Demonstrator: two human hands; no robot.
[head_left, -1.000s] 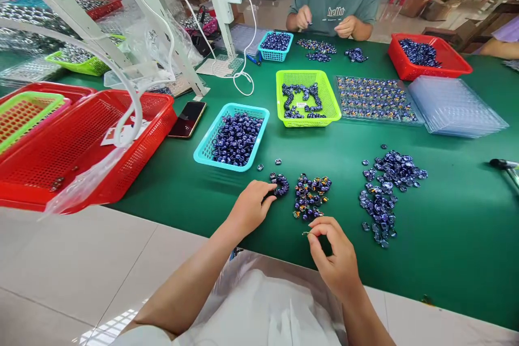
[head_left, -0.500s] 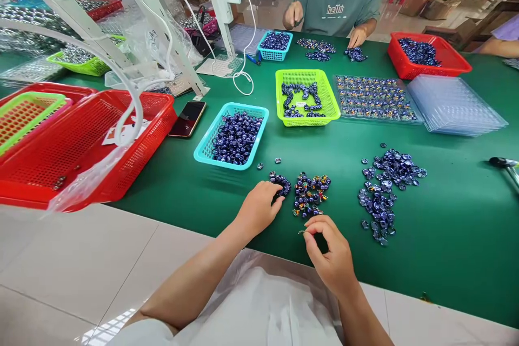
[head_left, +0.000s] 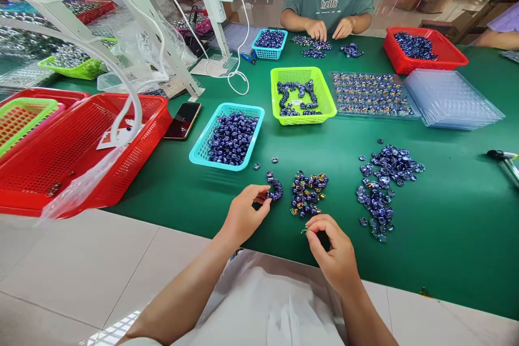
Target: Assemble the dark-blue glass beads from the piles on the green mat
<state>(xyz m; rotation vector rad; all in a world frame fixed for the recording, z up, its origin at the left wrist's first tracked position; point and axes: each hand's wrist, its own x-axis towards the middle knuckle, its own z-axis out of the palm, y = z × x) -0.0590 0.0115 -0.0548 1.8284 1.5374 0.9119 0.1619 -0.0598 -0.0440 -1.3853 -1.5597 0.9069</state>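
Observation:
My left hand (head_left: 247, 215) is at a curved row of dark blue shiny beads (head_left: 276, 188) on the green table, its thumb and index fingertip around the near end of the row. To the right lies a loose heap of dark blue beads with orange-coloured bits (head_left: 308, 193). Just in front of this heap, my right hand (head_left: 334, 251) pinches a small, thin, shiny metal piece (head_left: 304, 231) between thumb and fingers; its exact kind is too small to make out. Farther right are flat dark blue oval pieces (head_left: 379, 200) in a spread pile.
A blue basket of dark beads (head_left: 194, 158), a lime basket (head_left: 332, 113) and a filled clear tray (head_left: 375, 94) stand beyond my hands. Stacked clear trays (head_left: 454, 98) and a red basket (head_left: 454, 59) are farther right. A phone (head_left: 183, 120) lies left. A co-worker (head_left: 328, 5) sits opposite.
My left hand has drawn back slightly toward me and to the left, and the bead row beside it now shows a more open curve. My right hand keeps its pinch. The co-worker's hands have come together.

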